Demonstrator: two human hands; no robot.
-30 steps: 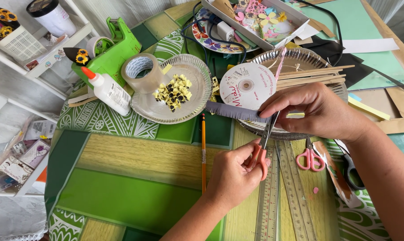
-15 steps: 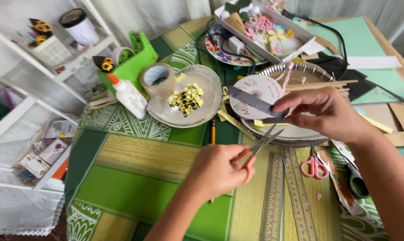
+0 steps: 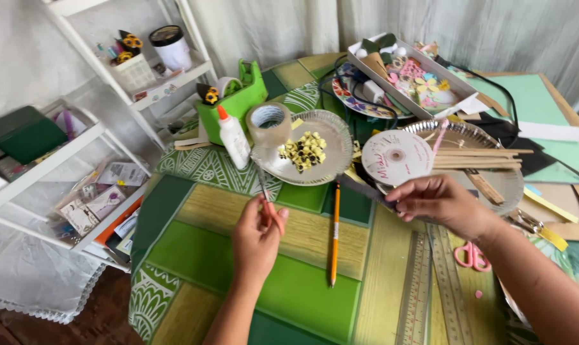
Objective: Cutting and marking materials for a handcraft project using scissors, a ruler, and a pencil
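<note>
My left hand (image 3: 257, 236) grips small red-handled scissors (image 3: 265, 191), blades pointing up towards a clear plate (image 3: 331, 137) of yellow-and-black pieces. My right hand (image 3: 440, 204) pinches one end of a dark grey strip (image 3: 361, 190) that runs left over the green patterned tablecloth (image 3: 193, 255). The two hands are apart, with an orange pencil (image 3: 334, 233) lying between them. A white ribbon spool (image 3: 395, 156) sits just above my right hand.
A tape roll (image 3: 268, 121), a glue bottle (image 3: 233, 137) and a green caddy (image 3: 235, 102) stand behind the plate. A foil plate (image 3: 494, 185) holds wooden sticks. Metal rulers (image 3: 424, 287) and pink scissors (image 3: 471, 255) lie right. White tray (image 3: 424, 105) behind; white shelves (image 3: 78, 137) left.
My left hand has drawn the scissors leftwards, away from the strip and my right hand. My right hand still holds the strip. The view has tilted up and back.
</note>
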